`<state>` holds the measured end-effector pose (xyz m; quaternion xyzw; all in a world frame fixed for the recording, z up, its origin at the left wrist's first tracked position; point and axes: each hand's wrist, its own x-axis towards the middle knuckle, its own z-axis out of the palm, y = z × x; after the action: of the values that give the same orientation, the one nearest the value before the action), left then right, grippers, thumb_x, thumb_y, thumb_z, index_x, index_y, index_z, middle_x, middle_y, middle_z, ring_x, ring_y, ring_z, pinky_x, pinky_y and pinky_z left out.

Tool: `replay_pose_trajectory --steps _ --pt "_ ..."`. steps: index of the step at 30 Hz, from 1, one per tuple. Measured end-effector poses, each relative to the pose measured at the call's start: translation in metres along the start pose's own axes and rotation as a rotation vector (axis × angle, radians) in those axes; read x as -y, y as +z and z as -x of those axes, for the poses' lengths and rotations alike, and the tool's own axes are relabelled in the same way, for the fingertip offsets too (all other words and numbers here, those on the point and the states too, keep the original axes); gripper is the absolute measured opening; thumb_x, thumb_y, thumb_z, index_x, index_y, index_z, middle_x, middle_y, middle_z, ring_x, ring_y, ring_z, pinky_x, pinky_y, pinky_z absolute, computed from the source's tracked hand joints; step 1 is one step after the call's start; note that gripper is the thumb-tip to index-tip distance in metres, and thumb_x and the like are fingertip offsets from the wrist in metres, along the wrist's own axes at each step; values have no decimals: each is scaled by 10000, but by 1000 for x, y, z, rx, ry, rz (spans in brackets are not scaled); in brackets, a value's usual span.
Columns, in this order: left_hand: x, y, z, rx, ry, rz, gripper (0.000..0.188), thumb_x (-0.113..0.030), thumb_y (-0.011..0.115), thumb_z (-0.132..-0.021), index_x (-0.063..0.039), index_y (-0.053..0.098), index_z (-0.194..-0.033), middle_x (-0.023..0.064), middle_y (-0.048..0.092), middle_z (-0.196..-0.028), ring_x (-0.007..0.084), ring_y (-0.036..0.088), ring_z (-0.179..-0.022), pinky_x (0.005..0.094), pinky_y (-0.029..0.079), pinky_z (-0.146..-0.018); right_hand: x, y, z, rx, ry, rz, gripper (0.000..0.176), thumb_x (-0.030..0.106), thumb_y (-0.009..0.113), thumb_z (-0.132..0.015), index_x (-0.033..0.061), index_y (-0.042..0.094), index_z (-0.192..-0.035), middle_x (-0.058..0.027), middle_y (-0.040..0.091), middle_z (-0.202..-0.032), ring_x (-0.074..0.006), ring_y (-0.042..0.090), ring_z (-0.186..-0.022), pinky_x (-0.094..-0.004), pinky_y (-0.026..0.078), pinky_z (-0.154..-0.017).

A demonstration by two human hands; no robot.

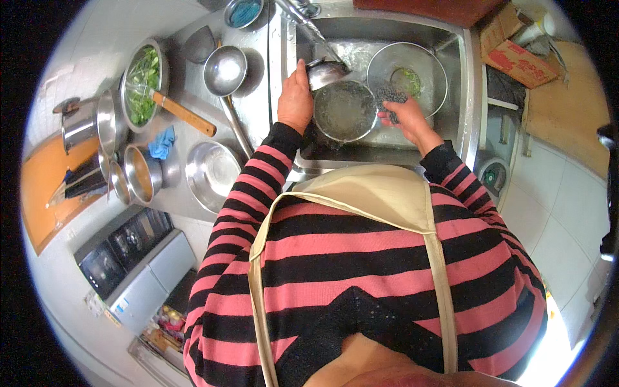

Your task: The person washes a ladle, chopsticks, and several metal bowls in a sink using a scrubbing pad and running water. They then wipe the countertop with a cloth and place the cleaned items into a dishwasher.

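My left hand (296,99) grips a small metal bowl (327,74), tilted beneath the running faucet (302,18) at the sink's left side. Closed around a dark steel-wool scrubber (390,99), my right hand (410,118) is over the middle of the sink (396,154). Between and below the hands, a round metal bowl (345,111) holds water. Behind my right hand lies a wide round strainer or basin (437,63) with green scraps (411,82) in it.
On the left counter stand a bowl of leafy greens (142,104) with a wooden-handled utensil (184,113), a metal ladle (225,71), an empty-looking metal basin (213,174), several more metal bowls and a blue cloth (162,142). Cardboard boxes (520,63) sit right of the sink.
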<state>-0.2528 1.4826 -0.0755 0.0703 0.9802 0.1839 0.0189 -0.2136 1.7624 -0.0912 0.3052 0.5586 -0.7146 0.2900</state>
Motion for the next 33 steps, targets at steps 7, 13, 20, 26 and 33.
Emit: replay_pose_trajectory --steps 7,13,20,26,33 --pt "59 -46 -7 -468 92 5 587 93 530 -806 13 462 -1384 234 520 -1193 407 551 -1115 434 492 -943 -19 4 -8 21 4 171 593 84 673 -917 47 380 -1432 -122 619 -1146 -225 697 -866 -359 599 -692" --pt "118 -92 -16 -560 -623 427 297 -32 536 -887 103 560 -1150 252 642 -1083 345 666 -913 441 543 -736 -47 6 -33 115 -1 458 582 88 682 -904 40 417 -1420 -136 634 -1139 -200 698 -815 -349 600 -651" --pt "157 -67 -11 -499 -825 431 488 -284 710 -924 144 580 -1118 204 655 -986 238 675 -726 336 513 -554 -77 22 -52 274 -598 1293 454 103 705 -827 35 558 -1251 -201 601 -1152 -403 608 -1076 -450 508 -894" --pt "130 -50 38 -487 -817 737 606 -181 685 -921 84 408 -1391 102 603 -901 143 574 -658 297 486 -568 -112 33 -75 627 -808 1778 214 76 575 -856 41 645 -1055 -197 611 -1047 -405 651 -973 -503 538 -803" --pt "29 3 92 211 -683 995 322 -143 639 -964 -45 613 -1270 21 642 -984 110 587 -733 251 494 -647 -136 35 -96 709 -750 1857 188 104 514 -908 44 621 -1050 -190 645 -977 -408 663 -899 -490 543 -784"
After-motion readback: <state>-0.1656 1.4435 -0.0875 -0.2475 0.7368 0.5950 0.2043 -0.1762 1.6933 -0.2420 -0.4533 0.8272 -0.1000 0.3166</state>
